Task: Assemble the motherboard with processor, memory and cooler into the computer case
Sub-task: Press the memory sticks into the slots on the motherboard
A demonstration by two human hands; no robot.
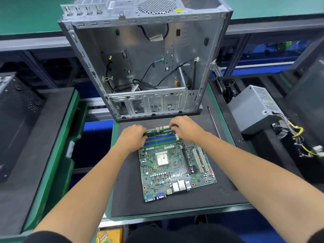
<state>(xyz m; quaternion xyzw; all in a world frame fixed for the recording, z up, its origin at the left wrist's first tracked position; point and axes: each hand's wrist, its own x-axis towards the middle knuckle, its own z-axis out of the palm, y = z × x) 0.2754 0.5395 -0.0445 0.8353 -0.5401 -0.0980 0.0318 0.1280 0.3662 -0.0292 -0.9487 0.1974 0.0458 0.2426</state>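
From the head view, the motherboard (177, 165) lies flat on the black mat (228, 190), its far edge toward the open computer case (145, 67). The left hand (131, 137) and right hand (185, 128) sit at opposite ends of the memory slots (160, 139), whose long axis runs left to right between them. Fingers curl down; probably pressing a memory stick, though I cannot tell whether they grip it.

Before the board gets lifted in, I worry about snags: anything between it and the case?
No object lies between the motherboard and the open case; loose black cables hang inside.
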